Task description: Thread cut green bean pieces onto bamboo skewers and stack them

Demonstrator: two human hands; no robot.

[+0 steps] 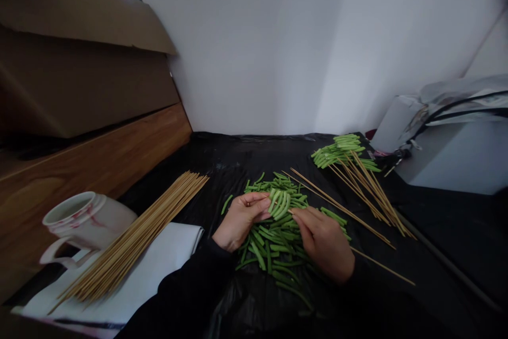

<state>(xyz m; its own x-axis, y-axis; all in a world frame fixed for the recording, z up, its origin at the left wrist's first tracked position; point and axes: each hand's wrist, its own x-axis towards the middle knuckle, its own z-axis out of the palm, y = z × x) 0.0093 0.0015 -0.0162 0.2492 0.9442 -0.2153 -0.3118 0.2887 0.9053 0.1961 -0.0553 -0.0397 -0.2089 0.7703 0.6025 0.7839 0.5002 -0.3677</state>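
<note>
Between my hands, cut green beans [280, 204] sit side by side in a row across a thin bamboo skewer [383, 266]. My left hand [243, 218] is closed at the left end of this row, with thumb and fingers pinched on the beans; its exact hold on the skewer tip is partly hidden. My right hand [327, 244] grips the skewer just right of the beans, and the rest of the stick runs out behind the hand to the lower right. Under both hands lies a loose pile of green beans [278, 249] on black plastic sheeting [238, 156].
Bean-loaded skewers [337, 151] lie at the back right. Two skewers [341, 205] rest right of the pile. At left, a bundle of bare skewers [138, 238] leans across a white folded sheet [174, 244] beside a mug [91, 217]. A cardboard box [87, 74] stands behind.
</note>
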